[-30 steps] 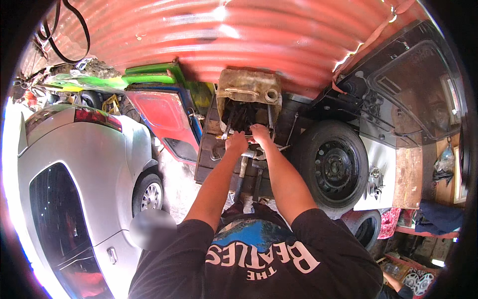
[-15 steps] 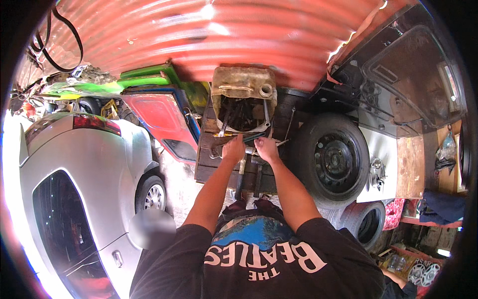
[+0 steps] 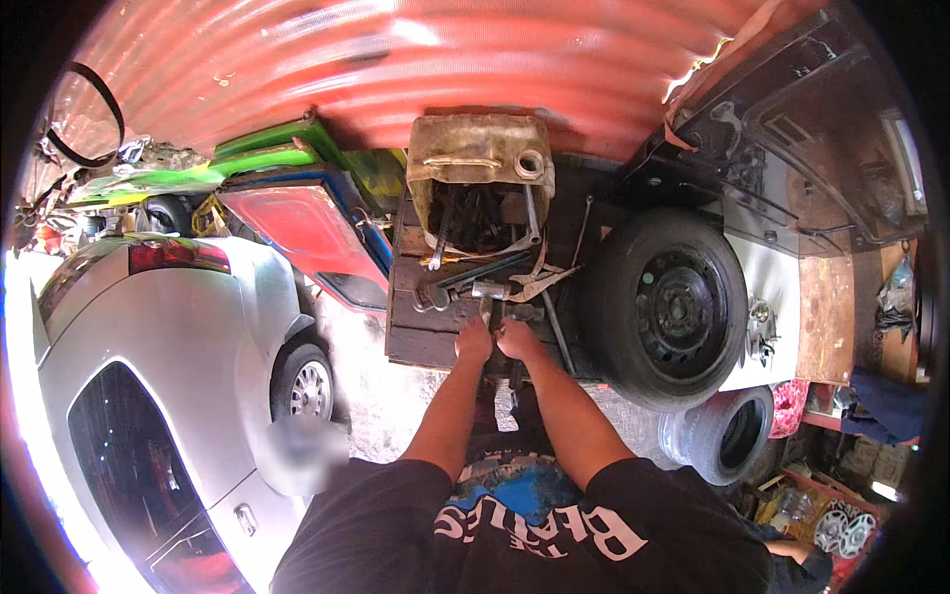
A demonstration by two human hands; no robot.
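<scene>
Red corrugated wall (image 3: 396, 59) behind, dark wooden bench (image 3: 424, 343) below. Cut-open container (image 3: 465, 148) at bench's back, tools (image 3: 485, 223) piled inside. Hammer (image 3: 490, 290) and pliers (image 3: 529, 288) out in front, lying on wood. Looks unfinished: loose tools both in and out. Left hand (image 3: 475, 342) and right hand (image 3: 514, 340) close together beside hammer handle, near bench's front edge; grips hidden, can't tell what's held. Pale lettering across black shirt (image 3: 524, 520); no readable label on tools or container.

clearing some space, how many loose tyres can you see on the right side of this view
2: a tyre on a black rim at the bench's right side, and a second tyre just below it; others may be hidden.
</scene>
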